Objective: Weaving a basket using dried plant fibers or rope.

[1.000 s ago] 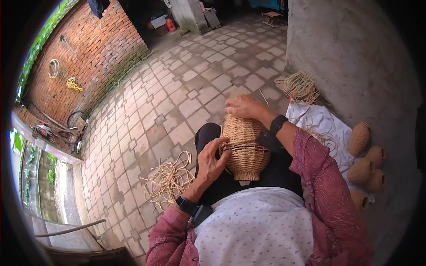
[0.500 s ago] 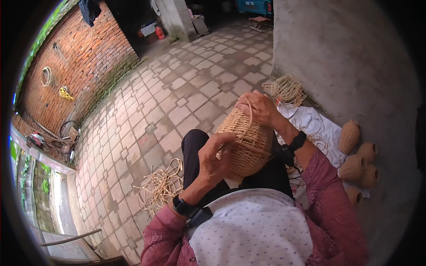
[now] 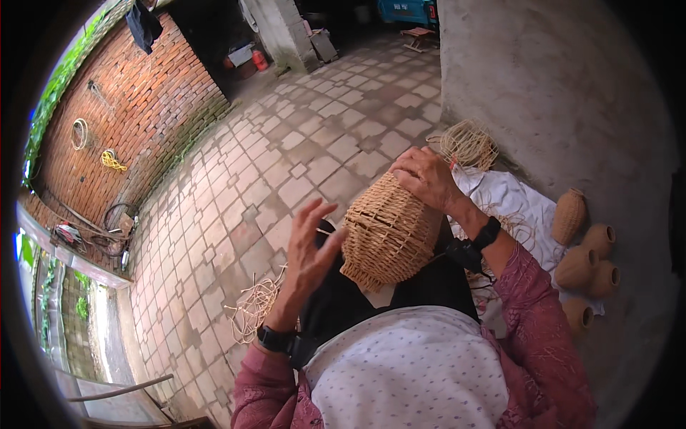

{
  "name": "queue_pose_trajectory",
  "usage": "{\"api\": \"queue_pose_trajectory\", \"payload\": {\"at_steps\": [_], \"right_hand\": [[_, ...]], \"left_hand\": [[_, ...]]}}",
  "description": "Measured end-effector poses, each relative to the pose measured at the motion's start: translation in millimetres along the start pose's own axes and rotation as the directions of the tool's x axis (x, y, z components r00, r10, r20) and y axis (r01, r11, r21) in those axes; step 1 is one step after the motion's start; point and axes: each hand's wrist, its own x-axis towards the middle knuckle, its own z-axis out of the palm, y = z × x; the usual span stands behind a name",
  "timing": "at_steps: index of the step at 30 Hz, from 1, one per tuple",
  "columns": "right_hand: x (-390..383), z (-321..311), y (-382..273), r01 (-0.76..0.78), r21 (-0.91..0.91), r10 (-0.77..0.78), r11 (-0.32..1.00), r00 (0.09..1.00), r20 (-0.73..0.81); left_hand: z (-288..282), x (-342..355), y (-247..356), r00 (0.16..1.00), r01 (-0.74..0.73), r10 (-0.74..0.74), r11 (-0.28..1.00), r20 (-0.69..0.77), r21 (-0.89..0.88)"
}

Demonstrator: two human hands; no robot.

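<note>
A woven, vase-shaped basket (image 3: 389, 239) of pale tan strands lies tilted across my lap between my dark-trousered legs (image 3: 429, 293). My right hand (image 3: 425, 179) grips its upper end with bent fingers. My left hand (image 3: 307, 250) is raised at the basket's left side, fingers spread and curved, holding nothing; whether the thumb touches the weave is unclear. On the paving to my lower left lies a tangle of loose strands (image 3: 254, 311), partly hidden behind my left arm.
At my right, a white cloth (image 3: 529, 218) holds loose strands, with several woven vases (image 3: 579, 268) and a wire-like bundle (image 3: 468, 143) beside a concrete wall (image 3: 550, 86). Paving (image 3: 300, 143) stretches ahead toward a brick wall (image 3: 121, 100), a small stool (image 3: 418, 39) and a blue vehicle (image 3: 400, 11).
The basket has turned and tilted from upright. My left hand has let go, rising leftward and opening. My right hand stays on the basket, slightly farther right.
</note>
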Motion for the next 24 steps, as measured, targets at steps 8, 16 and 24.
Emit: {"api": "queue_pose_trajectory", "payload": {"at_steps": [8,16,24], "right_hand": [[-58,16,32,-0.373,0.519,0.416,0.769,0.909,0.037],[-63,52,34,-0.428,0.416,0.392,0.802,0.903,0.173],[-52,79,33,-0.537,0.525,0.522,0.661,0.831,0.193]], "left_hand": [[45,-4,-42,0.954,0.259,-0.225,0.951,0.197,-0.171],[57,5,-49,0.927,0.271,-0.303,0.949,0.223,0.163],[70,28,-64,0.976,0.212,-0.207,0.973,0.066,-0.094]]}}
